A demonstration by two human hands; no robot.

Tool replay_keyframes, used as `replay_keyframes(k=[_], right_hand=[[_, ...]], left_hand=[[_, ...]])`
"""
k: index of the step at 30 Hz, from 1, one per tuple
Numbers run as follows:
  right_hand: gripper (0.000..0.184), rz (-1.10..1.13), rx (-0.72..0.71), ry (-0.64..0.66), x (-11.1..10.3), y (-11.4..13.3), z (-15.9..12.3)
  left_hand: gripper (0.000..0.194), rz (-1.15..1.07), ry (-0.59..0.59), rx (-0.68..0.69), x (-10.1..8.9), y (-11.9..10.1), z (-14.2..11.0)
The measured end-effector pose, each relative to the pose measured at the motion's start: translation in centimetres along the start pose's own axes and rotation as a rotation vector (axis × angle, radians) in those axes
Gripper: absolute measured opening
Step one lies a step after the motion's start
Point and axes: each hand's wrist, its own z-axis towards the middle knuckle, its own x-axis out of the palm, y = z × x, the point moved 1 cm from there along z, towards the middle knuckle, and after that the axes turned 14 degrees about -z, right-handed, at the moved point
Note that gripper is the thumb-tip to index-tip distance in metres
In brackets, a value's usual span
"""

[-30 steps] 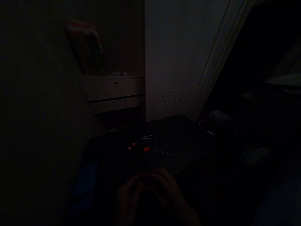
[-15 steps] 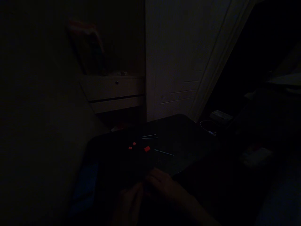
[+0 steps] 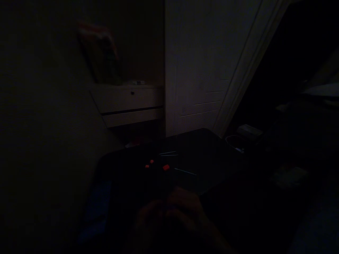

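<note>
The scene is very dark. My left hand [image 3: 149,215] and my right hand [image 3: 185,206] meet low in the view, over the near side of the dark table [image 3: 209,151]. Both have their fingers bent and closed around something small between them, too dim to name. Beyond the hands lie a red block [image 3: 166,167] and two smaller red pieces, one [image 3: 147,166] nearer and one [image 3: 152,161] farther. A thin pale rod [image 3: 185,171] lies to the right of the block. Farther back rests a slim pair of tweezer-like prongs [image 3: 168,153].
A bluish flat rectangle [image 3: 95,208] shows at the table's left. Behind stand a drawer unit [image 3: 127,100] and a pale panelled door [image 3: 196,70]. A white box [image 3: 249,130] and a pale cable [image 3: 230,140] are to the right beyond the table.
My right hand has turned a little and its fingers curl more around the small thing. My left fingers have shifted closer in. The red pieces and rod stay where they were.
</note>
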Motion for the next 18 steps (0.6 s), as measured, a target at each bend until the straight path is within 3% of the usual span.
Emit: replay_keyframes(k=[4,7,10,18], right_hand=[[0.034,0.056,0.0,-0.006,0.6,0.2,0.3],[0.03,0.024,0.082,-0.032,1.1,-0.4,-0.3],[0.027,-0.004,0.136,0.028,1.1,-0.4,-1.1],[0.052,-0.045,0.188,0.187,-0.5,1.6,-1.3]], left_hand=[[0.061,-0.071,-0.037,0.013,0.5,1.3,-0.5],[0.055,-0.064,-0.055,0.035,0.7,0.3,-1.4],[0.048,0.0,-0.081,0.076,0.6,-0.9,-2.2],[0.04,-0.06,-0.104,-0.004,0.4,-1.8,-2.3]])
